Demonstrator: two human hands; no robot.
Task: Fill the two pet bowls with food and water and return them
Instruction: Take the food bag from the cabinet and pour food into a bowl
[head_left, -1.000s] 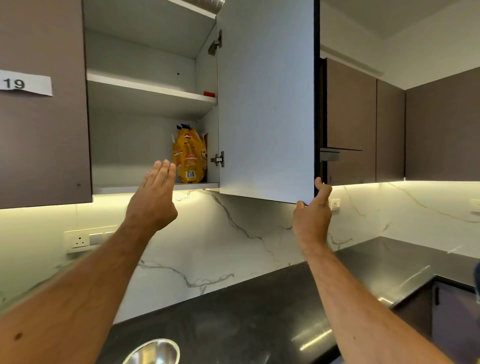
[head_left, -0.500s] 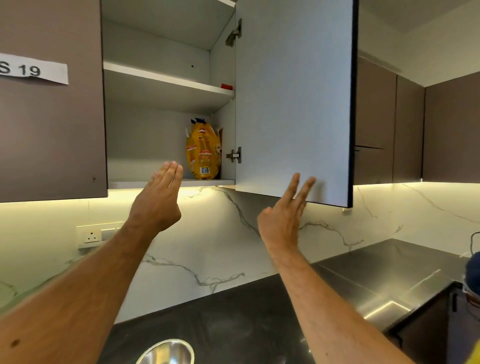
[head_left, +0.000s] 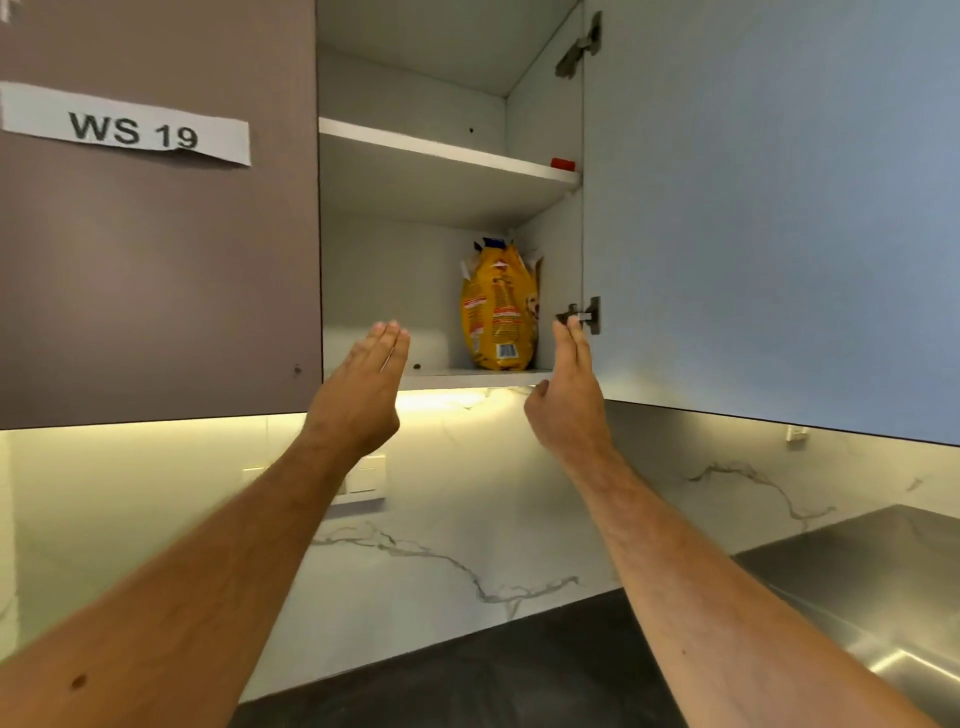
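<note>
A yellow pet food bag (head_left: 497, 312) stands upright at the back right of the lower shelf in the open wall cabinet (head_left: 415, 291). Both my arms reach up toward it. My left hand (head_left: 363, 387) is raised below and left of the bag, fingers straight and together, holding nothing. My right hand (head_left: 569, 395) is raised just right of the bag at the shelf's front edge, fingers straight, empty, apart from the bag. No bowl shows in the head view.
The cabinet door (head_left: 769, 208) hangs wide open to the right. A closed brown door (head_left: 156, 260) labelled WS 19 is on the left. A small red item (head_left: 562, 164) sits on the upper shelf. Dark countertop (head_left: 493, 675) and a steel surface (head_left: 872, 582) lie below the marble backsplash.
My right hand let go of the cabinet door's lower edge and rose leftward toward the bag. My left hand moved closer to the shelf. The view shifted up; the steel bowl left the frame.
</note>
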